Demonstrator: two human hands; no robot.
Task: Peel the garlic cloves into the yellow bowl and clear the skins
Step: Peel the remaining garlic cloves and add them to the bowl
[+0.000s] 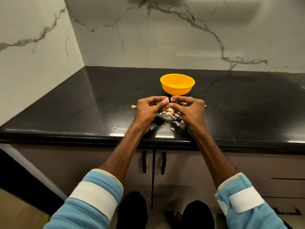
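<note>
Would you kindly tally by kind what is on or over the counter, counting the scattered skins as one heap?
Bowl: 1
Hands: 2, left hand and right hand
Garlic held by both hands: 1
Skin heap: 1
Total: 5

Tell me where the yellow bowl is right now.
In the head view the yellow bowl stands upright on the black counter, about centre, just beyond the pile of garlic skins and short of the marble back wall.
</note>
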